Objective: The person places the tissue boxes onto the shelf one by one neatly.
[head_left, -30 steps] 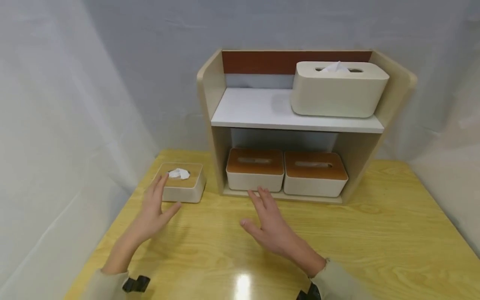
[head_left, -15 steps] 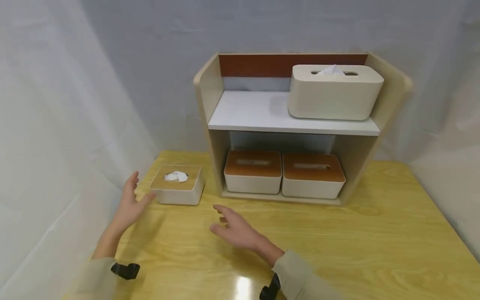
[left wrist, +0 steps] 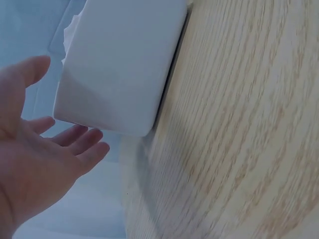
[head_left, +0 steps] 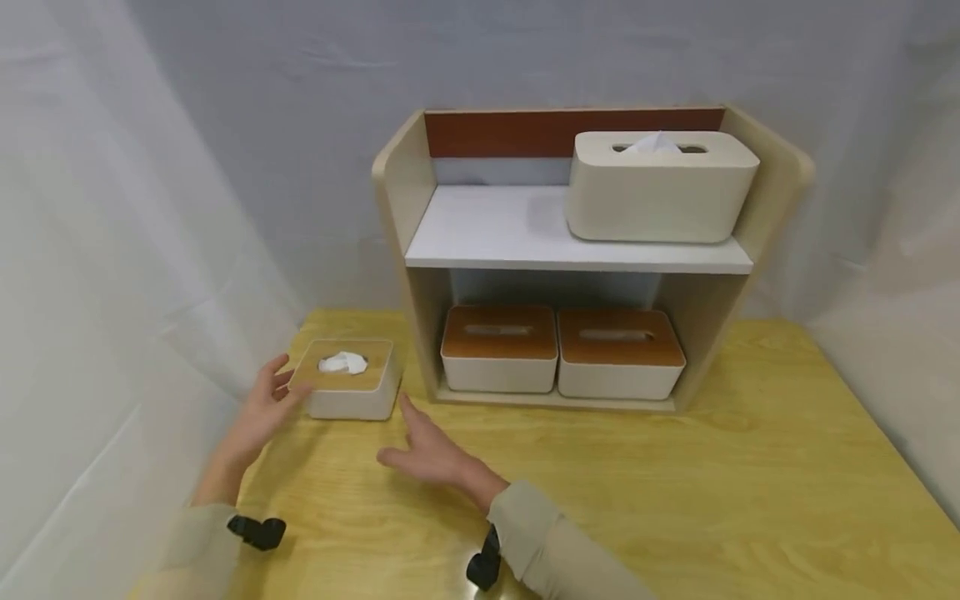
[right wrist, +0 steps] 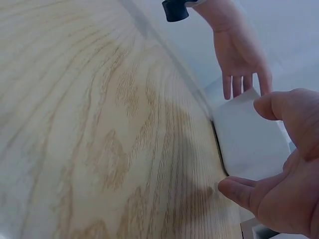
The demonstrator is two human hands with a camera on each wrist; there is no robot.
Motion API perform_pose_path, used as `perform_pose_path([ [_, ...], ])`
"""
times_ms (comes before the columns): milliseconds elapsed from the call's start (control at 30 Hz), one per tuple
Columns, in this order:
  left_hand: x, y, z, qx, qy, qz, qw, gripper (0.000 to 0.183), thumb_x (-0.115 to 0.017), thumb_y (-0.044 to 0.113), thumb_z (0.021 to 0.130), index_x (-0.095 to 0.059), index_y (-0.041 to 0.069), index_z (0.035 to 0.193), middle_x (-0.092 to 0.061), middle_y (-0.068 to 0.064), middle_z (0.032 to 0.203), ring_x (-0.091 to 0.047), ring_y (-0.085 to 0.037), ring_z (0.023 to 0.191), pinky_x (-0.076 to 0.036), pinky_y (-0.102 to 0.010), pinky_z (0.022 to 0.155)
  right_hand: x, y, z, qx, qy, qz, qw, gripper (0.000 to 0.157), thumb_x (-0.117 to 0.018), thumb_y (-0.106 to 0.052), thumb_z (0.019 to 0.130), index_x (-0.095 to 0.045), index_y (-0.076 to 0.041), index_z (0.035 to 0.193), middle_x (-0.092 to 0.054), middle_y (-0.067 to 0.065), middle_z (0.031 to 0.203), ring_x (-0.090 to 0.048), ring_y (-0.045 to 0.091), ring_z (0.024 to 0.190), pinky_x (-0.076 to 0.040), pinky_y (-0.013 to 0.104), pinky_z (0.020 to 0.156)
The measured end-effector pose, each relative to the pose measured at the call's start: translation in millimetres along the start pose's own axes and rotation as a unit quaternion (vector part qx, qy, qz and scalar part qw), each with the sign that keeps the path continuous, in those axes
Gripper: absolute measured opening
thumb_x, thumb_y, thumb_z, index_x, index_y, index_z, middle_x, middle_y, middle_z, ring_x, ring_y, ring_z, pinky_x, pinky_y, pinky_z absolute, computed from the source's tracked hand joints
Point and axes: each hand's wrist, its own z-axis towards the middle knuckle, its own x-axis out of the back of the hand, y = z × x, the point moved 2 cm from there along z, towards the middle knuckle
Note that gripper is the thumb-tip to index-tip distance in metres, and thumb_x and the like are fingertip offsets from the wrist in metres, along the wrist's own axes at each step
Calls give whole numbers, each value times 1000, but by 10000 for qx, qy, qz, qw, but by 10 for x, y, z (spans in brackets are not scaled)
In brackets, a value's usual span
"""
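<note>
A small white tissue box (head_left: 349, 406) with a light wood lid and a tuft of tissue stands on the table, left of the shelf. My left hand (head_left: 261, 414) is at its left side, fingers spread and relaxed; in the left wrist view the fingertips (left wrist: 92, 154) lie close to the box's end, and whether they touch I cannot tell. My right hand (head_left: 429, 450) is near the box's right front corner, thumb and fingers apart, holding nothing. From the right wrist view, the box (right wrist: 249, 137) lies between both hands.
A two-tier shelf (head_left: 525, 227) stands at the back of the table (head_left: 675, 492). Its top tier bears a large cream tissue box (head_left: 660, 196). Below sit two white boxes with brown lids, a left one (head_left: 498, 372) and a right one (head_left: 621, 379). White curtain hangs around.
My right hand has moved left from in front of the shelf to beside the small tissue box. My left hand drew back leftward, then came in at the box's left side. The box has stayed put.
</note>
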Motion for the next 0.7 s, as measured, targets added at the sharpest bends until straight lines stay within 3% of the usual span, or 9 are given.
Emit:
perform_pose_path([
  [133,-38,-17,32,30,-167,153,9997,89,-53,41,102,6,6,159,-5,-40,156,-18,-61,138,-29,-69,105,-18,18,94,26,2,-180,9998,95,-64,-30,92,-1,-9,160,-8,10,166,-16,23,150,-22,41,120],
  [233,-71,3,45,22,-253,318,9992,89,-51,43,102,5,5,159,-3,-39,157,-21,-59,137,-33,-68,103,-24,38,152,-3,43,-276,9996,95,-65,-29,92,-1,-9,160,-9,9,166,-17,23,150,-21,40,120],
  [400,-115,6,78,7,-248,548,9982,85,-48,45,103,2,6,160,-34,-35,145,-49,-45,117,-48,-51,88,-50,78,227,136,53,-464,9988,94,-64,-26,92,-2,-12,161,-8,8,167,-14,23,151,-18,39,121],
  [500,-119,-10,90,27,-243,434,9988,81,-46,44,104,1,9,160,-46,-29,132,-53,-36,107,-49,-42,83,-79,75,266,210,-15,-672,9975,93,-63,-26,94,1,-15,161,-4,5,167,-7,22,153,-16,40,122],
  [633,-125,-40,76,115,-308,280,9991,80,-44,45,105,3,12,161,-41,-29,140,-51,-37,114,-46,-46,90,-105,55,309,126,-55,-928,9956,95,-63,-28,94,5,-18,161,0,3,167,-4,19,153,-17,38,121],
  [700,-135,-61,68,209,-339,252,9989,81,-43,46,105,5,12,160,-38,-30,142,-49,-39,117,-44,-49,93,-99,63,336,125,-20,-914,9957,96,-63,-28,94,5,-18,160,-1,3,167,-11,18,152,-18,35,121],
])
